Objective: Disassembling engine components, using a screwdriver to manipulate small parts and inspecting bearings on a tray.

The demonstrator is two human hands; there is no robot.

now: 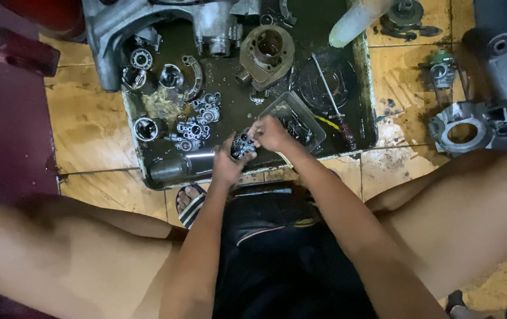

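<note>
evidently the left hand (225, 165) cradles a small grimy metal gear cluster (243, 145) over the oily black tray (147, 171), catching drips, while the right hand (271, 133) pinches its top

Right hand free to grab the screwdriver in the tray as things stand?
Probably not straight away. The right hand is on the small metal part that the left hand holds. The screwdriver lies uncovered in the oily tray, just right of that hand, nothing between them.

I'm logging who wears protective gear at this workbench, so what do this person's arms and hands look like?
Both arms are bare to above the elbow, with no sleeves in view. The left hand and right hand wear no gloves. No watch, ring or bracelet shows.
</note>
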